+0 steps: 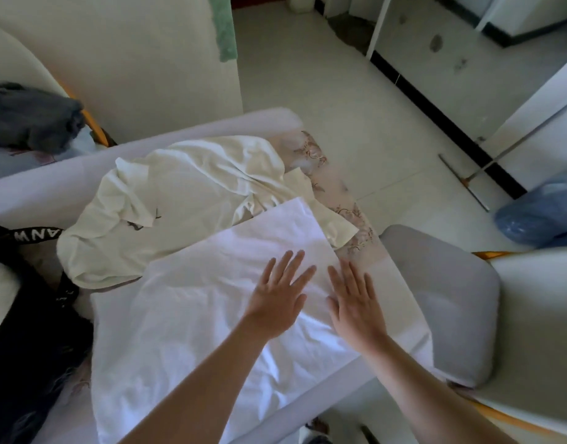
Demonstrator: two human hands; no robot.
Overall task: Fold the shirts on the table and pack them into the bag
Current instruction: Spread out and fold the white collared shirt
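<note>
White shirt [186, 315]: lies spread flat on the near half of the bench [48, 190], with its near end reaching the near edge of the bench. Its far corner overlaps the cream shirt [186, 193], which lies crumpled on the far half of the bench with a small dark print showing among its folds.

Left hand [277, 296]: palm down on the white shirt, right of its middle. Grip apart, fingers straight and spread, clamped on nothing.

Right hand [356, 304]: palm down just beside the left hand, at the right edge of the white shirt. Grip apart, fingers straight, clamped on nothing. Whether the fingertips rest on the shirt or on the cloth beyond it cannot be told.

Black bag [26, 331]: sits at the left end of the bench, touching the left edge of the white shirt. Its strap carries white lettering.

A flowered cloth [340, 200] shows along the right side of the bench. A grey cushion [442, 299] lies on the seat to the right. A blue plastic sack [541, 213] sits on the floor beyond it.
</note>
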